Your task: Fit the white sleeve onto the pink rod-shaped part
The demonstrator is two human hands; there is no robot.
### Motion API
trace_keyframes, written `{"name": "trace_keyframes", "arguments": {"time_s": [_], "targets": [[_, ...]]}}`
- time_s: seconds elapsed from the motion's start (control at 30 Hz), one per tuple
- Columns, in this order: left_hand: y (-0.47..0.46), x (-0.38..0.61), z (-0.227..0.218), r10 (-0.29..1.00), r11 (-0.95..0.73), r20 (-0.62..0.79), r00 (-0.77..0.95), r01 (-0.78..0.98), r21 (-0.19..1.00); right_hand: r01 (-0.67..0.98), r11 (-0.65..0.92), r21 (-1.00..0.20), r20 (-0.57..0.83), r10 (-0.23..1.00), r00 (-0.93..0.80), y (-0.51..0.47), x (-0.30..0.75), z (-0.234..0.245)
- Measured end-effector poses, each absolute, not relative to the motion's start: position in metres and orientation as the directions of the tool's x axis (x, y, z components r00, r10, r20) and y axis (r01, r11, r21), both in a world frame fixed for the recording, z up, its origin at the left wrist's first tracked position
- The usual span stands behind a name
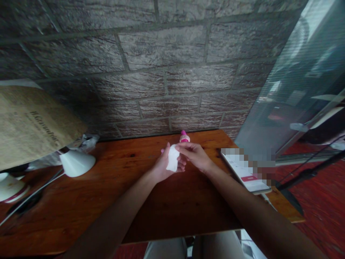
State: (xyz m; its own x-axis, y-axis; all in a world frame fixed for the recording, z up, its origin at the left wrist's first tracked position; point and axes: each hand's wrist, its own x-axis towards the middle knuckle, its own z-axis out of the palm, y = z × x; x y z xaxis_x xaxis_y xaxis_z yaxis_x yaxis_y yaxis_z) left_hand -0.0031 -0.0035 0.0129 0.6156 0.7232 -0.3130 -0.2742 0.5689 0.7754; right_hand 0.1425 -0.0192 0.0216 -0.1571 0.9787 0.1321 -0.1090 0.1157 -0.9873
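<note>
A white tissue-like piece (173, 158) lies across the palm of my left hand (161, 168). The left thumb points up beside it, and the fingers curl behind and below it. My right hand (194, 155) comes in from the right, with thumb and forefinger pinched at the top edge of the white piece. Just behind both hands, a pink bottle (184, 137) stands on the wooden table, its lower part hidden by the right hand. Whether the white piece is paper or cotton is hard to tell.
On the left stands a lamp with a white base (77, 163) and a printed brown shade (32, 122). A white cup (10, 187) and a cable are near it. A tablet (249, 172) rests at the right edge of the wooden table (129, 201). Behind rises a brick wall (164, 50).
</note>
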Motion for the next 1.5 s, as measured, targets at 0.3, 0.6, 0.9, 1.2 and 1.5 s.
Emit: {"name": "trace_keyframes", "arguments": {"time_s": [0.3,0.6,0.9,1.2,1.5], "targets": [[-0.006,-0.004,0.016,0.752,0.565,-0.312,0.581,-0.324,0.759,-0.17,0.112,-0.979,0.138,0.979,-0.15,-0.017,0.143,0.02],[-0.008,-0.003,0.018,0.727,0.585,-0.3,0.618,-0.329,0.741,-0.174,0.078,-0.982,0.105,0.982,-0.155,-0.018,0.143,0.02],[-0.007,-0.003,0.016,0.71,0.589,-0.277,0.647,-0.33,0.738,-0.179,0.035,-0.983,0.07,0.979,-0.189,-0.017,0.142,0.017],[0.002,-0.006,0.008,0.848,0.349,-0.135,0.512,-0.351,0.869,-0.222,0.114,-0.968,0.133,0.988,-0.074,-0.016,0.147,0.024],[0.002,-0.008,0.007,0.897,0.251,-0.061,0.438,-0.391,0.885,-0.204,0.091,-0.975,0.097,0.995,-0.021,-0.016,0.15,0.026]]}}
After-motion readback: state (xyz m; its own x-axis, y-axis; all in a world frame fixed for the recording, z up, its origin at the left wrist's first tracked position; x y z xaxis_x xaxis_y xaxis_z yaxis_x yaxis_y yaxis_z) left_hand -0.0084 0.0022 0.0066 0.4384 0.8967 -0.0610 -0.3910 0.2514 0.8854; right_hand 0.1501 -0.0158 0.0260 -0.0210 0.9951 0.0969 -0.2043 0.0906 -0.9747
